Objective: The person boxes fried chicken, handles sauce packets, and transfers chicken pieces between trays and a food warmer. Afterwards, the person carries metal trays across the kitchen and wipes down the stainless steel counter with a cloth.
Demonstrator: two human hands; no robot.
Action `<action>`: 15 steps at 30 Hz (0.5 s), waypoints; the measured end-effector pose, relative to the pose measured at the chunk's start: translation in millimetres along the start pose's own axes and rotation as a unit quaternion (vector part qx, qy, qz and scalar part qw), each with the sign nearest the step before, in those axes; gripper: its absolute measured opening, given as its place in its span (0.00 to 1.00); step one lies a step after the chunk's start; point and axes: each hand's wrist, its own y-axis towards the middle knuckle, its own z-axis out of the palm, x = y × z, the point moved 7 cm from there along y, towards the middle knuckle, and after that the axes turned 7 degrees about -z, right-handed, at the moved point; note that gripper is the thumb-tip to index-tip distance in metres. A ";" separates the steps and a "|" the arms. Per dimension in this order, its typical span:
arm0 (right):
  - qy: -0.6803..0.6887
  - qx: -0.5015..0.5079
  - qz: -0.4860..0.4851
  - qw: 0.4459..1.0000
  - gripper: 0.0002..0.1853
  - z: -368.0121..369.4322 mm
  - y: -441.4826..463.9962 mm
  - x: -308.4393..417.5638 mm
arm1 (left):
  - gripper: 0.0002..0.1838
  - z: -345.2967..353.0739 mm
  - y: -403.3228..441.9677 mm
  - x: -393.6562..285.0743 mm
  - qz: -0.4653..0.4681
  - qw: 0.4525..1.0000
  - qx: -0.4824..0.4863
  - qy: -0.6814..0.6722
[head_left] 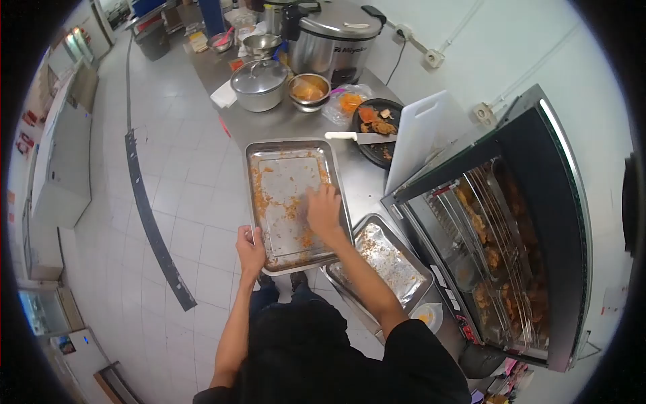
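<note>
A metal tray (276, 182) with orange crumbs and smears is held out over the counter's edge. My left hand (250, 249) grips its lower left rim, the thumb and fingers wrapped round it. Inside the tray, at the right of its middle, is my right hand (324, 212), its fingers bent down towards the tray's bottom and blurred. Whether anything is under those fingers cannot be made out. A second metal tray (387, 262), also with crumbs, lies at the lower right, partly beneath my right forearm.
Behind the tray stand a lidded pot (259, 84), metal bowls (309, 89) and a large cooker (336, 44). A knife (363, 138) lies across a black pan (377, 158) beside a white cutting board (417, 138). A glass food cabinet (498, 249) fills the right side.
</note>
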 end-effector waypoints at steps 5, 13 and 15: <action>0.011 0.110 -0.009 0.994 0.08 41.6 2.4 -26.7 | 0.07 -4.8 7.0 12.5 -0.033 0.998 0.002 -0.044; 0.103 0.125 -0.111 0.981 0.14 49.0 54.5 -13.6 | 0.06 -10.3 66.3 16.2 -0.046 0.996 0.022 -0.073; 0.110 0.133 -0.107 0.979 0.15 64.7 65.7 -9.8 | 0.07 -14.8 86.2 11.1 -0.037 0.998 0.029 -0.044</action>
